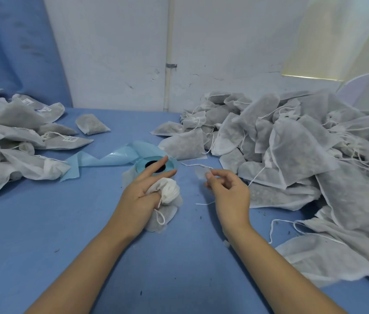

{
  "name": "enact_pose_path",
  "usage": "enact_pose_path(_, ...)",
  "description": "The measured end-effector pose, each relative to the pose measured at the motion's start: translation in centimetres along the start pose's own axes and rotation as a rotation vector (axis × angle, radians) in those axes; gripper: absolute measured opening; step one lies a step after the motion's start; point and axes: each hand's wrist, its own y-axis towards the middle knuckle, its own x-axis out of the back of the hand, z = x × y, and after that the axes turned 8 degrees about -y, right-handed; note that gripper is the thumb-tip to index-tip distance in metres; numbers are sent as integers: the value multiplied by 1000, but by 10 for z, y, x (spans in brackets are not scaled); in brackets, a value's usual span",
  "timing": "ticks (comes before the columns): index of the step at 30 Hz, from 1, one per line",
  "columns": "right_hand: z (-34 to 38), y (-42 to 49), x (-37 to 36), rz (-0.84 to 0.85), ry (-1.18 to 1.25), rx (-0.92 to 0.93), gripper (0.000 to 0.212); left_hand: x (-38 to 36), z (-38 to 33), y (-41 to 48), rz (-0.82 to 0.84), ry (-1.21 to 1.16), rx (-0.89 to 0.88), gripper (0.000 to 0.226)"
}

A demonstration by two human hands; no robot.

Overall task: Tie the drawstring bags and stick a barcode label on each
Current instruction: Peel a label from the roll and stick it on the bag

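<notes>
Forearms nearest the camera. Left hand gripped the gathered neck of a bag on the bench, two fingers extended. Right hand, just right of the bag, pinched a blurred label, string trailing. Bag's long axis ran toward the camera. Label roll sat just behind. Labels on the left pile were unreadable.

we see two bare forearms, no sleeves in view. left hand and right hand both ungloved. no rings, no watch, no wristbands on either. fingernails short and unpainted where visible. slim wrists, long fingers. nothing else of the body shows.
</notes>
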Motion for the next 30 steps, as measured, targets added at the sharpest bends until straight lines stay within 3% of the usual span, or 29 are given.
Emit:
enact_pose_path(4, -2, -7, 6, 35, 67, -67, 16, -15, 0, 3, -29, -174, 76, 56)
enact_pose_path(9, 3, -10, 10, 61, 230, -142, 24, -19, 8, 1, -266, -286, 198, 18)
enact_pose_path(12, 8, -15, 9, 67, 339, -104, 13, -17, 8, 1, -320, -326, 235, 19)
enact_pose_path(15, 10, -21, 6, 213, 358, 2, 31, -20, 6, 0, -311, -358, 224, 21)
enact_pose_path(18, 12, -28, 2, 375, 299, 112, 51, -22, 4, -1, -271, -386, 207, 20)
enact_pose_path(22, 13, -34, 0, 482, 138, 249, 57, -21, 3, -2, -241, -428, 205, 21)
enact_pose_path(30, 10, -37, -4, 403, -160, 342, 62, -22, 0, -3, -226, -469, 205, 24)
